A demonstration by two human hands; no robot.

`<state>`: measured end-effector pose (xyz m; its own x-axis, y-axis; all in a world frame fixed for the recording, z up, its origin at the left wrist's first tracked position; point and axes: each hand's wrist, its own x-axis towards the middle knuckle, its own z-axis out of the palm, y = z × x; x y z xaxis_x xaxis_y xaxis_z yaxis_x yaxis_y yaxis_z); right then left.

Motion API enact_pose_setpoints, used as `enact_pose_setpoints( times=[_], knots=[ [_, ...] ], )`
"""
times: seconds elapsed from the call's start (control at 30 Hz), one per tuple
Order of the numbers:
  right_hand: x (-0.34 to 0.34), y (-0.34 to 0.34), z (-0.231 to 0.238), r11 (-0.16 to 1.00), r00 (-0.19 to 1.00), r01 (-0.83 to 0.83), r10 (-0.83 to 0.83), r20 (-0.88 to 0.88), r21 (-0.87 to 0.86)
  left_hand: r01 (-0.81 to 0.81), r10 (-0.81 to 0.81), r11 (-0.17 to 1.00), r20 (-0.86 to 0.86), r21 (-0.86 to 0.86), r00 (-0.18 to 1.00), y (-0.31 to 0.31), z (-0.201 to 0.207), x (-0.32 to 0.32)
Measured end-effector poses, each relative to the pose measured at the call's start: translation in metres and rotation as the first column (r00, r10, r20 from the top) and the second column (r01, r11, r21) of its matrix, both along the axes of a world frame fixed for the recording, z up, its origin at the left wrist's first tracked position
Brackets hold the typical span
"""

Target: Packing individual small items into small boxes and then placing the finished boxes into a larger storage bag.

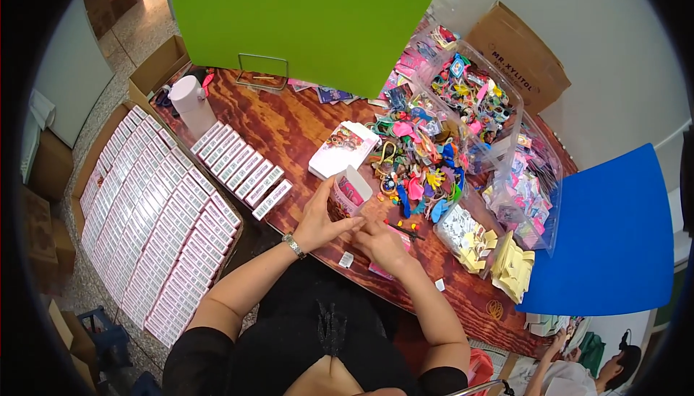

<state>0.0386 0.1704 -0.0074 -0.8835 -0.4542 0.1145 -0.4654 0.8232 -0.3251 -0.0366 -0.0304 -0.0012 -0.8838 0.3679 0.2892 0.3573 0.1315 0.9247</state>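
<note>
Watching from a distance, I see the left hand (316,217) curled around a small open pink-and-white cardboard box (348,192), gripping its sides over the table's near edge; the box's far side and most of its pink contents are hidden. The right hand (384,246) bends close beside it, fingertips obscured, so I cannot tell whether they pinch anything. That hand partly covers a flat pink packet (400,236). The glossy red-brown wood-grain table (278,132) bears a tangled heap of rubbery multicoloured trinkets (423,161). At left, tightly packed pale slim boxes (155,212) carry print too small to read; dark capitals mark a brown cardboard carton (535,56).
</note>
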Motion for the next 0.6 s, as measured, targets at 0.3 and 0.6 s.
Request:
enact_pose_setpoints(
  times=[0.3, 0.6],
  knots=[
    [0.002, -0.026, 0.029, 0.978, 0.897, -0.134, 0.049, 0.44, 0.162, -0.051, 0.05, 0.996, -0.012, -0.077, 0.999, -0.013, -0.001, 0.008],
    [0.004, -0.012, 0.041, 0.977, 0.937, -0.202, 0.172, 0.304, 0.069, -0.222, 0.171, 0.951, -0.234, -0.214, 0.957, -0.019, 0.004, 0.017]
  ],
)
